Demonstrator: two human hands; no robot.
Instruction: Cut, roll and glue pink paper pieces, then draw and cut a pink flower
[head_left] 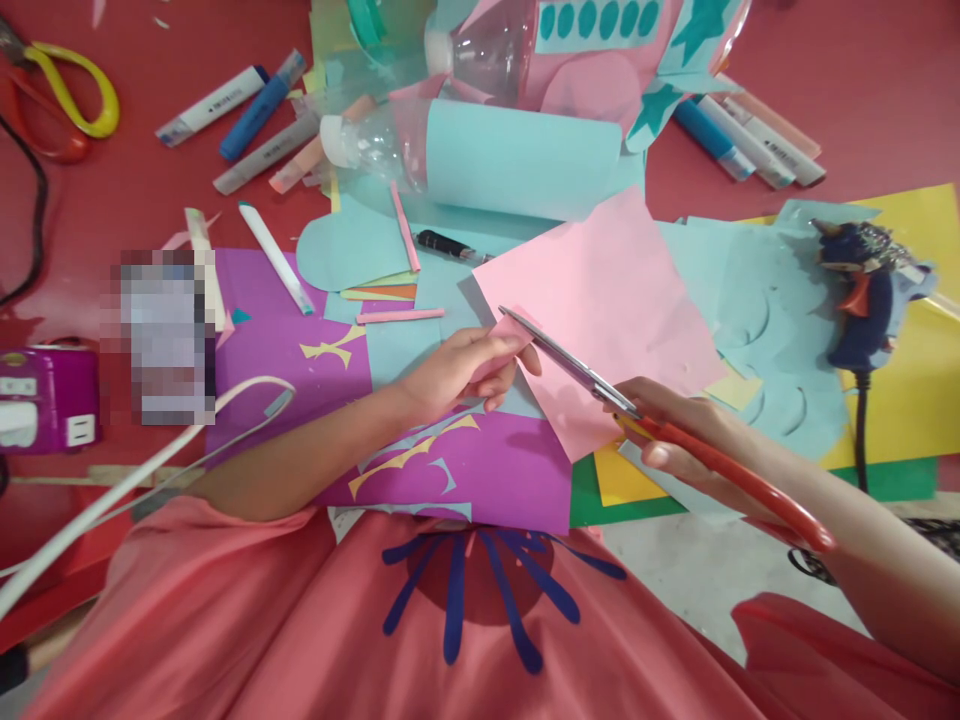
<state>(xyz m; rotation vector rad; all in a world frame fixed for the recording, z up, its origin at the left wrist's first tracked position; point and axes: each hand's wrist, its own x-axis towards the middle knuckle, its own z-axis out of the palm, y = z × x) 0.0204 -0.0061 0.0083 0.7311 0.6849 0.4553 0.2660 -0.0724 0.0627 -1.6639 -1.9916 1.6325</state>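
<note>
Pixelated object [169, 340] blurred right out! Purple socket box [52, 412] sliced by left edge, pink-wrapped bottle [589, 95] cropped by top. Tip of pen [444, 243] seemingly covered by pink sheet [607, 300]; scissors [720, 467] part-hidden by right hand [701, 415].

The scissors [600, 389] show silver blades and red-and-yellow handles. Toward two o'clock lies a plain pink sheet [600, 290]; at twelve, a pale-blue-wrapped bottle [521, 155], white-capped. The counter [862, 90] is red. At three, a navy glue gun [866, 315] has an orange trigger [859, 295]. At six, dark-blue streaks [453, 610] fan across a coral shirt [262, 620].
</note>
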